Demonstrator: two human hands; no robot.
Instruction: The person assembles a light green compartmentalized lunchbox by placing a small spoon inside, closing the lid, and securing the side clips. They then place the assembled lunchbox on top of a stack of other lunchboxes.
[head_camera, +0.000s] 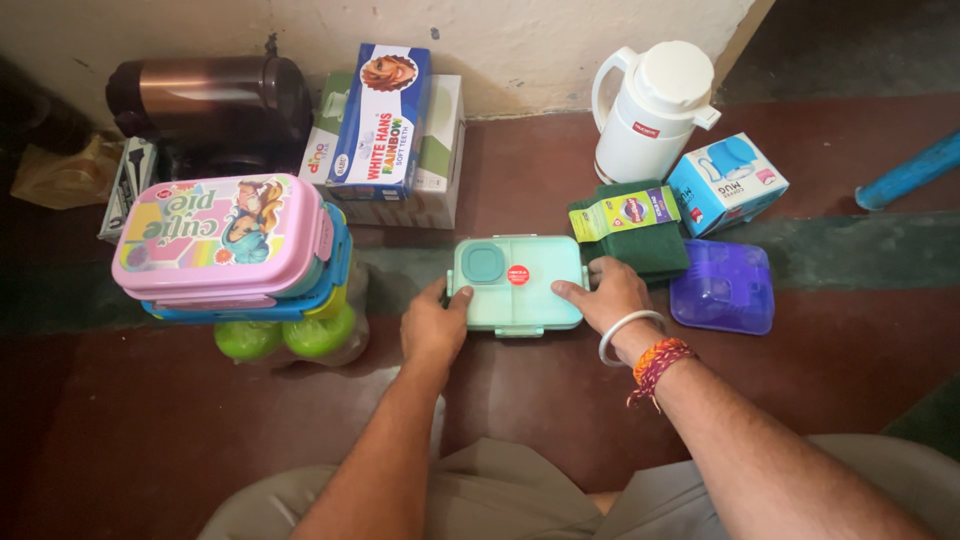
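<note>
A mint lunchbox (517, 283) lies flat on the red floor (520, 390) at the centre of view, lid on, with a red round sticker on top. The left hand (433, 325) grips its 9 o'clock edge, thumb on the lid rim. The right hand (612, 297) holds its 3 o'clock edge, forefinger laid across the lid; that wrist wears a white bangle (628, 331) and red thread.

At 9 o'clock from the box stands a stack of lunchboxes, a pink box (222, 235) on top, green balls (285, 337) beneath. At 2 o'clock lie green pads (630, 232), just beside the right hand. A purple box (723, 285) sits at 3 o'clock, a white jug (653, 110) at 1 o'clock, and cartons (385, 135) at 11 o'clock by the wall.
</note>
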